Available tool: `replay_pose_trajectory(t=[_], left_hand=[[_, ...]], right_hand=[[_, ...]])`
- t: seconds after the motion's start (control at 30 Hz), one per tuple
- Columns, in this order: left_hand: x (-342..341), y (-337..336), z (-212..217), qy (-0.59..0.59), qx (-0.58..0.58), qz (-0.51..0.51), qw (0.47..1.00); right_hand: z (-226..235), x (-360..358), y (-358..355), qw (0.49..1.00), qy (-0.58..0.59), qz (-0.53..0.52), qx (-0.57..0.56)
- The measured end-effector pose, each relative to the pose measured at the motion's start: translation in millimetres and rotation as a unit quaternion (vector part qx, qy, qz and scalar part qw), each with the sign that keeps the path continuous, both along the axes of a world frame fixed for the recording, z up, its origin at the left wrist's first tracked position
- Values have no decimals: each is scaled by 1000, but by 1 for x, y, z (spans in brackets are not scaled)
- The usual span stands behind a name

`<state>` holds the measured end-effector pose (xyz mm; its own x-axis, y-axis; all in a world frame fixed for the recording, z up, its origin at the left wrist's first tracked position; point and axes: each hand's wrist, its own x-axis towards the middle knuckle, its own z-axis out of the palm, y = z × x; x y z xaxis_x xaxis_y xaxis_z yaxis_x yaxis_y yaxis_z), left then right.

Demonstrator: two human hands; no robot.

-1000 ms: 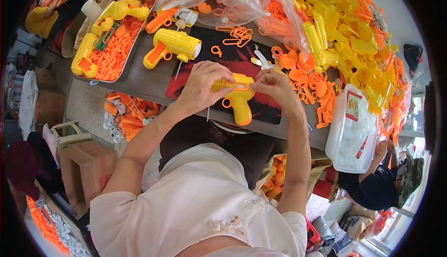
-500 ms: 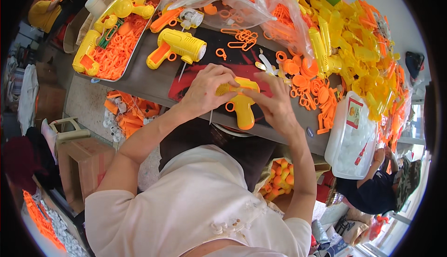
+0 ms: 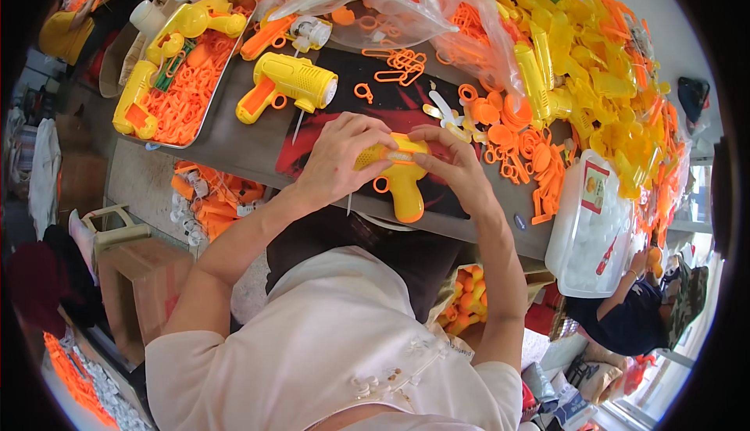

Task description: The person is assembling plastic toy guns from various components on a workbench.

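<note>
Between my two hands is a yellow toy gun, its grip pointing down toward me and an orange ring trigger at its side. My left hand closes round the barrel end. At the back end, the thumb and fingers of my right hand pinch the top, where a pale slot shows. A second yellow toy gun with an orange grip panel and a white nozzle lies to the left of the mat. Beyond my hands on the dark red-and-black mat are an orange ring piece and linked orange loops.
A metal tray at the left holds orange parts and yellow shells. Loose orange pieces spread at the right, beside a white tub. Yellow shells pile high behind. Another person works at the far right.
My right hand has come in closer to the toy gun, its fingers now on the gun's top. The pale slot there shows more plainly. The view has shifted slightly.
</note>
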<state>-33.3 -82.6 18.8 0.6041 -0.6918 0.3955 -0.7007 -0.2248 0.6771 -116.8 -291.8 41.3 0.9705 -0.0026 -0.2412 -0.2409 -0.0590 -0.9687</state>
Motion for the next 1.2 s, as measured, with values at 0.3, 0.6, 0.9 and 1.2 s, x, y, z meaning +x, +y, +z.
replay_pose_trajectory(t=[0.3, 0.6, 0.9, 1.2], left_hand=[[0, 3, -4, -124, -48, -28, 991], [-2, 2, -9, -133, -56, -19, 989], [-1, 4, -15, -145, -92, -17, 985], [2, 3, -15, -152, -95, -26, 983]], right_hand=[[-2, -6, -5, 1000, -28, 1, -9], [-12, -11, 2, 998, -58, -25, -2], [-13, -10, 8, 997, -56, -54, -9], [-6, -6, 7, 998, -13, -60, 0]])
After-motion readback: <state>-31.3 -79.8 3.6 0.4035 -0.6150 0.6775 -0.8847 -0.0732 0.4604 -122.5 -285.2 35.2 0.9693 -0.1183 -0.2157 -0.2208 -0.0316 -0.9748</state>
